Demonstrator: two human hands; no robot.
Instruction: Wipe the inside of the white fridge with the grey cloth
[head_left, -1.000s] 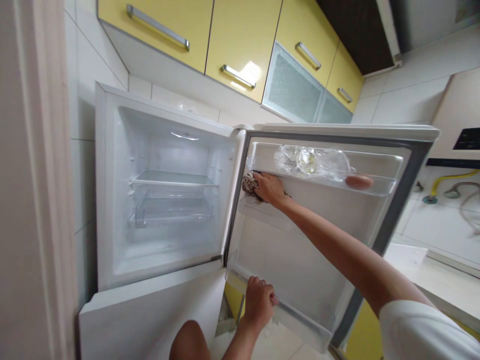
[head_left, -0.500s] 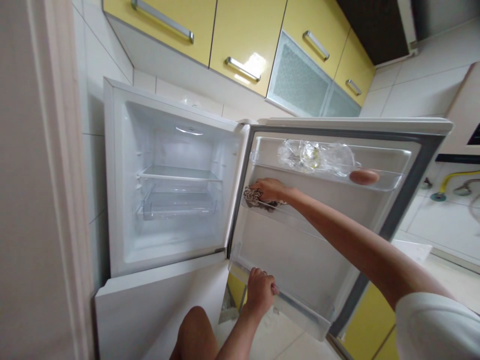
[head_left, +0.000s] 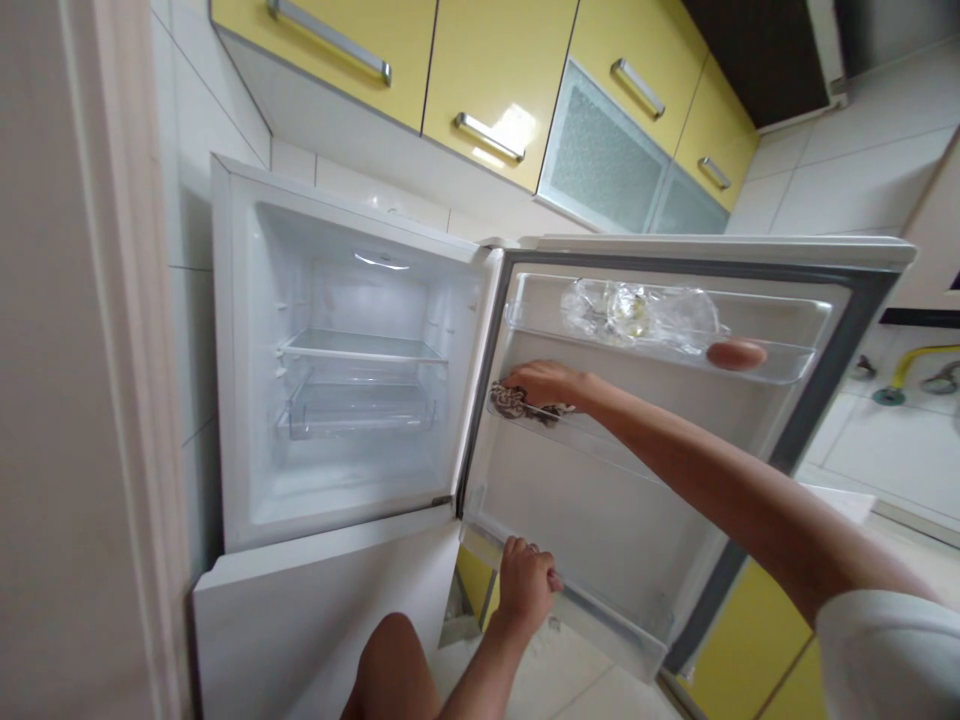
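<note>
The refrigerator door (head_left: 585, 520) hangs wide open to the right of the cabinet. My right hand (head_left: 546, 383) is closed on a brown-and-white patterned cloth (head_left: 510, 400), pressing it into the hinge-side end of the clear middle door shelf (head_left: 600, 440). Part of the cloth is hidden under the fingers. Lower down, my left hand (head_left: 526, 580) is closed round the edge of the bottom door shelf (head_left: 611, 625). In the top door shelf (head_left: 787, 365) lie a crumpled clear plastic bag (head_left: 637, 312) and a brown egg (head_left: 736, 353).
Left of the door is the white refrigerator interior (head_left: 352, 490) with a glass shelf (head_left: 367, 346) and a clear drawer (head_left: 360, 412). Yellow wall cabinets (head_left: 495, 70) hang above. My knee (head_left: 396, 660) is near the lower white door (head_left: 322, 630). A yellow gas pipe (head_left: 911, 365) runs at the right.
The view has shifted slightly. My right hand has moved down a little with the cloth on the middle shelf. My left hand keeps its hold on the bottom shelf.
</note>
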